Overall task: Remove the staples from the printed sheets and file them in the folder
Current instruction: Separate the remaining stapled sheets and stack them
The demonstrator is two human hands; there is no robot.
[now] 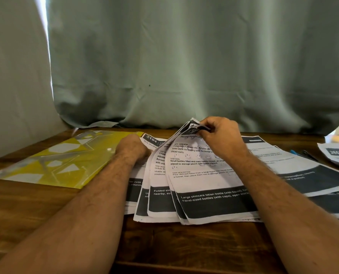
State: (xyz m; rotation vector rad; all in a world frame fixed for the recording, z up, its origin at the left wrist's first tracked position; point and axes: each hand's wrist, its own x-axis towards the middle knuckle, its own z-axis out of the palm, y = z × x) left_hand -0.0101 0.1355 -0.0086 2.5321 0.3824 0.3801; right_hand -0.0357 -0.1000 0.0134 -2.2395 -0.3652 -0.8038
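Head view showed job early, I judged; right hand (217,133) pinched lifted top corner of fanned white printed sheets (200,178) on brown wooden table (65,224); left hand (132,146) rested behind them, finger state unreadable; yellow patterned plastic folder (56,161) lay left, shut, nothing filed.

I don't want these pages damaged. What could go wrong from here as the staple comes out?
The right hand pinches the crumpled top corner of the stapled sheets, so that corner may tear. The sheets fan out unevenly under the left hand and could slip out of order. Loose pages lie beside them and might get mixed in before reaching the yellow folder.
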